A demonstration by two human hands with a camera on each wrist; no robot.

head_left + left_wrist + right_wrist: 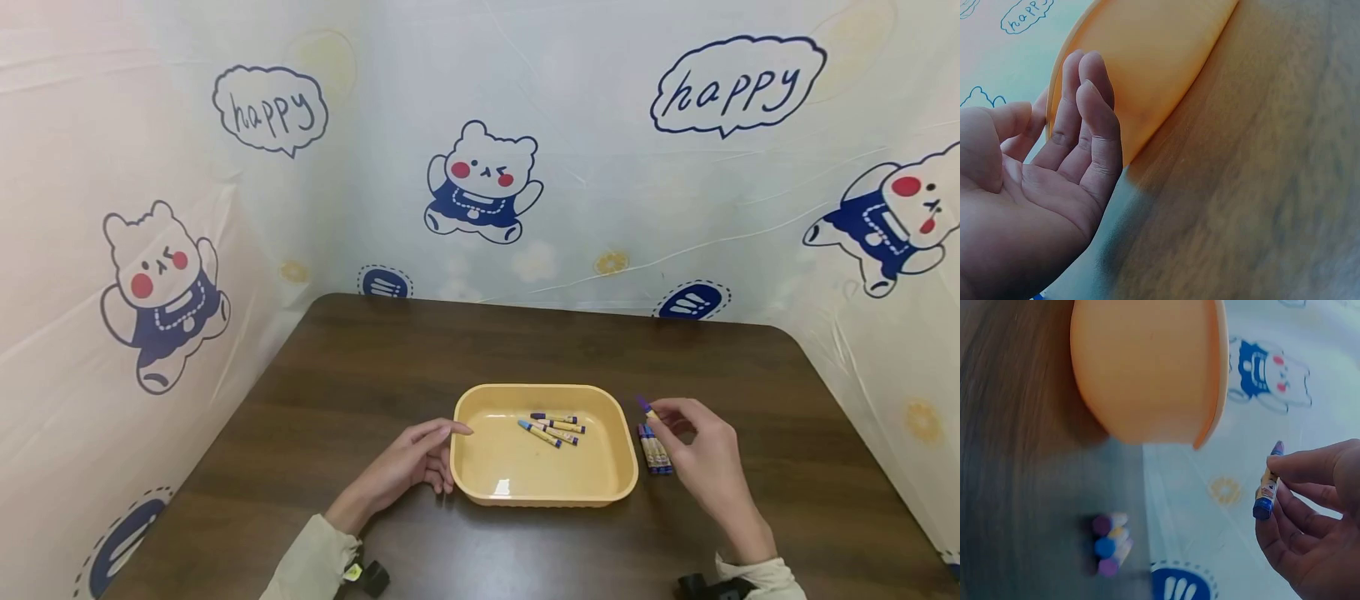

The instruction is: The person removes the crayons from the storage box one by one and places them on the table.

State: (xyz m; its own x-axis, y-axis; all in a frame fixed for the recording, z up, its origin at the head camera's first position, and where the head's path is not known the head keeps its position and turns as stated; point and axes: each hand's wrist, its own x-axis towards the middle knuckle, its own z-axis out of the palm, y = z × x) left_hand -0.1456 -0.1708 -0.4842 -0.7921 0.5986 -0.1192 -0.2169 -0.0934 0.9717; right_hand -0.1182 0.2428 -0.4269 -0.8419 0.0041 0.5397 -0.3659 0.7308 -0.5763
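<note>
Crayon (646, 407) pinched in right hand (701, 454), just right of tray (480, 492), long axis pointing up-left toward tray rim | tray lies left of that hand | left hand (408, 462) relaxed, fingers touching tray's left wall | worktop (360, 375).

The dark brown wooden worktop (360, 367) carries a yellow plastic tray (480, 487) near its front middle. Just right of the tray, a few crayons (654, 451) lie side by side on the wood.

tray (480, 483) mid-table (360, 358) | crayons (553, 427) in tray | crayon pile (654, 450) right of tray
</note>
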